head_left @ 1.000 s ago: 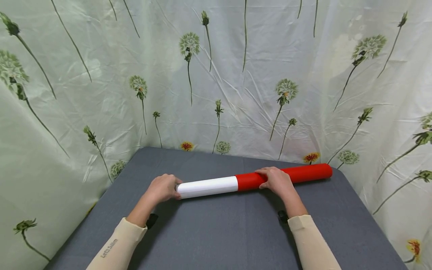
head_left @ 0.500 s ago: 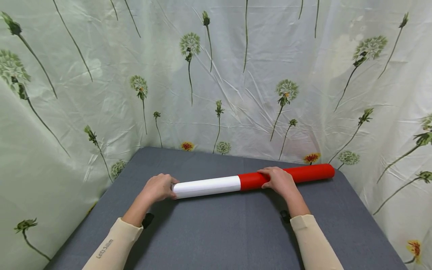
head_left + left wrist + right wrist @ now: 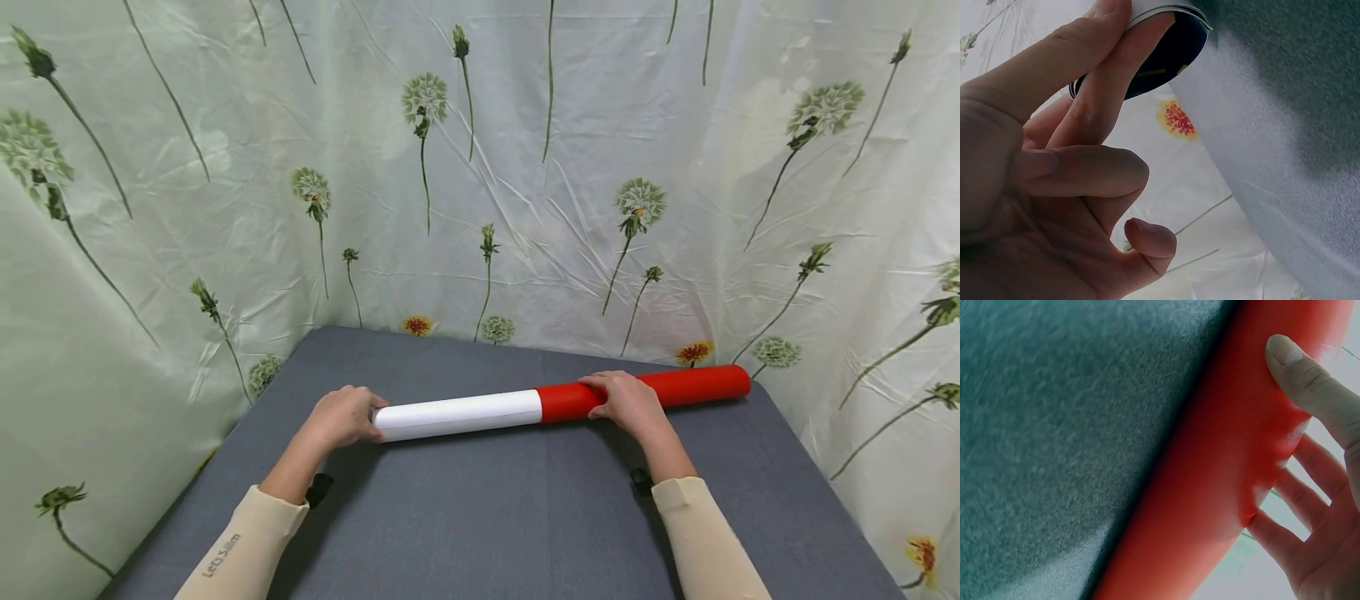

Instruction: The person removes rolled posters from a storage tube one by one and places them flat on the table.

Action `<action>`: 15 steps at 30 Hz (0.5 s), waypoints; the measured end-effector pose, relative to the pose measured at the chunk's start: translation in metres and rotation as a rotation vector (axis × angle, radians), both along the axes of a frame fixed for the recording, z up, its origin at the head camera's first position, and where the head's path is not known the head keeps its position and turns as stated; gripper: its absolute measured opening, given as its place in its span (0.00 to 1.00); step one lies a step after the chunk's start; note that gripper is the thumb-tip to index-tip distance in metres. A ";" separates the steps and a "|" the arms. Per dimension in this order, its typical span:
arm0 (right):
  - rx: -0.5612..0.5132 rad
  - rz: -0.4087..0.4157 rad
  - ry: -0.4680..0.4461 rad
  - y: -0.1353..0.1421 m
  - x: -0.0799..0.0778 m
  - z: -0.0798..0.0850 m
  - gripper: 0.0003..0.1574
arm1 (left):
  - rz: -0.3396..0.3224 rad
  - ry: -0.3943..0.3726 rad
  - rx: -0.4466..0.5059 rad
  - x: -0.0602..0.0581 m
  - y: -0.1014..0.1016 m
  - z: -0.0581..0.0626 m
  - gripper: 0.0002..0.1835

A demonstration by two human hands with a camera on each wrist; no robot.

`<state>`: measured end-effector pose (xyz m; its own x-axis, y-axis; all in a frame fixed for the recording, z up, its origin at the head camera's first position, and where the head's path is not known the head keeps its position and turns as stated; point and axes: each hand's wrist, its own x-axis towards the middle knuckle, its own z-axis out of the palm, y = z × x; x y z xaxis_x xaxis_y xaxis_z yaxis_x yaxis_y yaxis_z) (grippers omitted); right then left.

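A white rolled sheet (image 3: 457, 417) extends leftward from the end of a red tube-shaped cover (image 3: 697, 385). My left hand (image 3: 345, 417) pinches the white roll's left end. In the left wrist view, the thumb is outside the rim and a finger (image 3: 1100, 94) reaches into the opening, where the roll's inner side looks dark. My right hand (image 3: 626, 402) grips the red cover near its left part, thumb (image 3: 1297, 365) on the near side and fingers (image 3: 1279, 540) on the far side. Small dents show in the red surface by those fingers.
Both rolls lie across a dark grey table (image 3: 480, 517). Behind and to the left hangs a pale curtain (image 3: 525, 183) printed with dandelions, meeting the table's back edge. The cover's right end reaches close to the table's back right corner.
My left hand has moved left with the white roll's end, and more of the white shows outside the red cover. My right hand and the cover have shifted slightly right.
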<state>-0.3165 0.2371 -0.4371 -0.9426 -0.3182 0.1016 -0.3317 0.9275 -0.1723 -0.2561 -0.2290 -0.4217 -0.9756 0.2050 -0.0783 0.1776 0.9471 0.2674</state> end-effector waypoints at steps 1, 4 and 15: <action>0.001 -0.002 -0.004 0.001 0.000 0.000 0.38 | -0.008 0.002 -0.001 0.000 -0.001 0.000 0.24; 0.006 -0.006 -0.010 0.002 0.000 0.000 0.38 | -0.017 0.007 -0.003 0.001 -0.005 0.001 0.24; 0.008 0.004 -0.005 0.006 -0.003 0.001 0.37 | -0.022 0.010 0.014 0.003 -0.018 0.002 0.24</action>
